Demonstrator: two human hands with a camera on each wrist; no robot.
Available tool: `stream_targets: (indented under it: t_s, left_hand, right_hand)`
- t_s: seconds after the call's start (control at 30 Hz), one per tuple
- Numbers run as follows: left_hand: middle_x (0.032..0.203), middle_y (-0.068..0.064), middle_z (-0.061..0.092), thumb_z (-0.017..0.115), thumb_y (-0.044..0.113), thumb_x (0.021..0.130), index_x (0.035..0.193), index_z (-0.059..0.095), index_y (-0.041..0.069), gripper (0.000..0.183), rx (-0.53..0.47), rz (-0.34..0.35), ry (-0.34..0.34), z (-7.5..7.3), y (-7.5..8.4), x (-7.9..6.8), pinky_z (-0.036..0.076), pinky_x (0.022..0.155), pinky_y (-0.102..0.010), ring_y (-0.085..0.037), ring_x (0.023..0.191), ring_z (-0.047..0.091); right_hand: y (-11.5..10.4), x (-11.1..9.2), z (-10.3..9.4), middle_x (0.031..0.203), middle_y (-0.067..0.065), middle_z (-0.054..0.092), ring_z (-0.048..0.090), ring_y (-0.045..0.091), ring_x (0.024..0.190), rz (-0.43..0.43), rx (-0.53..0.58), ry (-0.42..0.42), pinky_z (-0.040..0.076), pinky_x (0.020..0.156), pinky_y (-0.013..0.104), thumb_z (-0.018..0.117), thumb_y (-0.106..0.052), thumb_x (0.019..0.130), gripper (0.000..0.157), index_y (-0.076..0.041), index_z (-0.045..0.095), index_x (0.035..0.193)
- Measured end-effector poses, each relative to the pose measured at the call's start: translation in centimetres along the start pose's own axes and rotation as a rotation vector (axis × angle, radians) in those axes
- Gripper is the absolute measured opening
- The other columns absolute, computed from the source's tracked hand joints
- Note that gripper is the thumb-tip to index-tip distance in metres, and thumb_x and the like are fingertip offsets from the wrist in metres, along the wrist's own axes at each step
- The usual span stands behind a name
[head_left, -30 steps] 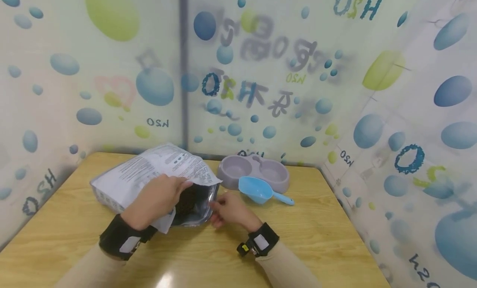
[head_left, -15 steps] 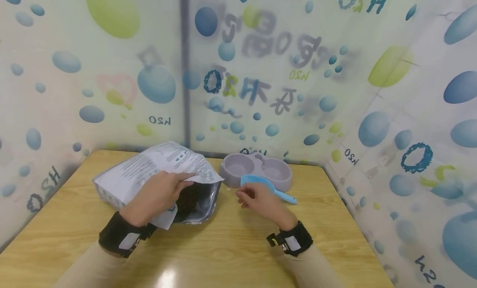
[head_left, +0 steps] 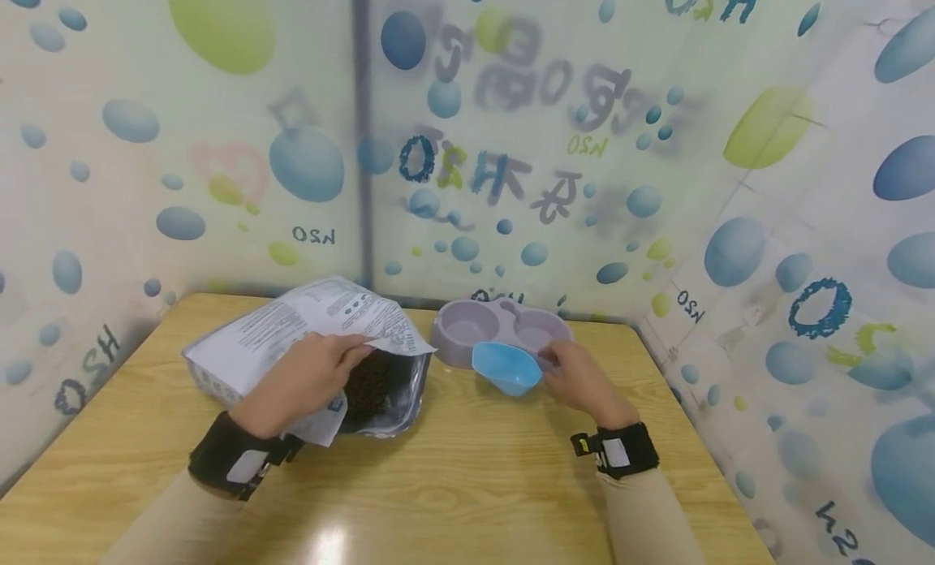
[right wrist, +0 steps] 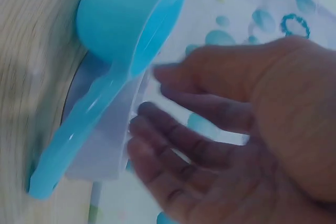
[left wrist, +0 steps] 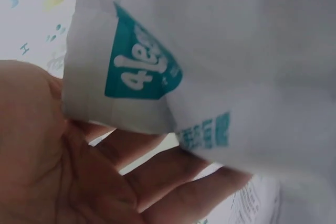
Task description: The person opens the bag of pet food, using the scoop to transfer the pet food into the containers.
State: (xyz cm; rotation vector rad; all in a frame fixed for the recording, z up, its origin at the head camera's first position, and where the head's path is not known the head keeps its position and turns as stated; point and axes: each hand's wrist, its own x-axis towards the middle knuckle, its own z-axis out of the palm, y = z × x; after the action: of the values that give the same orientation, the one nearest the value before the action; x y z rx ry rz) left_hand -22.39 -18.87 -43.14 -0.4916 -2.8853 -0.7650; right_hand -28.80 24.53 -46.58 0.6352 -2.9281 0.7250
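Observation:
My left hand [head_left: 310, 378] holds up the loose top layer of a white pet food bag [head_left: 259, 342]. Inside the bag's silvery mouth lie dark brown pellets [head_left: 368, 384]. The left wrist view has the white flap [left wrist: 236, 61], with a teal logo, over the fingers [left wrist: 173, 182]. My right hand [head_left: 584, 386] is beside the handle end of a light-blue scoop [head_left: 507, 372]. In the right wrist view its half-bent fingers [right wrist: 152, 158] and thumb stand apart, with a gap between them and the scoop's handle [right wrist: 73, 129].
A grey-purple double pet bowl [head_left: 454, 355] stands at the back of the wooden table [head_left: 438, 492], right behind the scoop. Patterned curtain-like walls [head_left: 621, 232] enclose the table at the back and sides.
My right hand has left the bag's mouth and moved right to the scoop's handle. My left hand still holds the flap up. The scoop and bowl rest in place.

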Motion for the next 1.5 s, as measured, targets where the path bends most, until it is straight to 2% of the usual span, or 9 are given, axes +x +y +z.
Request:
stream_targets:
  t_s: [0.17,0.37,0.53,0.63,0.8,0.93,1.17,1.33,1.5]
  left_hand:
    - [0.069,0.002,0.048,0.051,0.029,0.126,0.163,0.067,0.008,0.046,-0.019,0.024,-0.053,-0.4,-0.1,-0.2,0.043,0.058,-0.031,-0.012,0.058,0.05]
    - [0.066,0.003,0.041,0.05,0.03,0.126,0.167,0.064,0.012,0.047,-0.02,0.046,-0.07,-0.8,-0.5,-0.3,0.043,0.062,-0.032,-0.012,0.055,0.046]
    - [0.065,0.008,0.04,0.055,0.031,0.126,0.166,0.065,0.011,0.047,-0.004,0.127,-0.07,-0.7,-1.0,-0.4,0.044,0.06,-0.029,-0.007,0.054,0.046]
    - [0.064,0.011,0.035,0.055,0.034,0.126,0.167,0.064,0.01,0.049,-0.006,0.158,-0.089,-0.8,-1.3,-0.5,0.042,0.056,-0.027,-0.005,0.051,0.042]
    - [0.072,0.004,0.058,0.052,0.034,0.127,0.16,0.07,0.008,0.047,0.035,0.161,-0.088,-0.6,-1.3,-0.2,0.052,0.073,-0.03,-0.006,0.064,0.055]
    - [0.093,-0.003,0.075,0.05,0.038,0.127,0.15,0.078,0.006,0.048,0.061,0.126,-0.081,-0.3,-1.2,0.2,0.055,0.082,-0.037,-0.01,0.079,0.061]
    - [0.073,0.003,0.052,0.049,0.042,0.127,0.141,0.082,0.005,0.052,0.064,0.085,-0.072,0.0,-1.1,0.3,0.047,0.073,-0.033,-0.011,0.07,0.055]
    - [0.072,0.004,0.052,0.049,0.042,0.127,0.14,0.082,0.004,0.052,0.061,0.087,-0.058,0.1,-1.1,0.3,0.046,0.072,-0.033,-0.011,0.069,0.054]
    - [0.074,0.002,0.055,0.05,0.04,0.127,0.14,0.083,0.006,0.049,0.065,0.093,-0.063,0.1,-1.1,0.3,0.049,0.076,-0.035,-0.012,0.072,0.056]
  right_hand:
    - [0.9,-0.5,-0.2,0.131,0.027,0.082,0.078,0.048,0.127,0.031,-0.032,-0.084,0.065,0.11,0.065,0.081,-0.002,0.105,0.029,0.008,0.075,0.131]
    - [1.4,0.2,0.3,0.119,0.018,0.085,0.081,0.04,0.12,-0.021,0.004,-0.104,0.065,0.111,0.063,0.081,0.0,0.105,0.009,-0.002,0.081,0.115]
    - [1.7,0.6,0.7,0.101,0.012,0.081,0.072,0.025,0.096,-0.021,-0.02,-0.113,0.066,0.094,0.05,0.082,0.005,0.103,0.008,-0.002,0.08,0.107]
    - [2.0,0.7,1.0,0.088,0.006,0.069,0.061,0.019,0.085,-0.054,-0.022,-0.114,0.056,0.082,0.038,0.081,0.006,0.103,0.01,-0.002,0.077,0.099]
    - [2.0,0.6,0.9,0.088,0.0,0.062,0.057,0.017,0.084,-0.123,-0.022,-0.103,0.05,0.079,0.034,0.079,0.002,0.106,0.01,-0.002,0.073,0.099]
    - [1.3,0.3,-0.1,0.093,0.001,0.069,0.058,0.013,0.084,-0.124,-0.033,-0.099,0.054,0.08,0.033,0.078,-0.005,0.11,0.004,-0.002,0.075,0.108]
    - [-1.0,-0.8,-2.6,0.098,0.004,0.076,0.06,0.012,0.083,-0.165,-0.026,-0.115,0.057,0.081,0.035,0.077,-0.01,0.112,0.005,-0.005,0.077,0.112]
    - [-2.8,-1.5,-3.8,0.1,-0.001,0.078,0.063,0.011,0.086,-0.198,-0.021,-0.143,0.061,0.086,0.036,0.079,-0.01,0.11,0.005,-0.009,0.082,0.113]
    - [-4.7,-2.2,-3.7,0.087,-0.006,0.066,0.056,0.011,0.081,-0.297,0.003,-0.152,0.052,0.079,0.03,0.081,-0.006,0.108,0.011,-0.013,0.079,0.099]
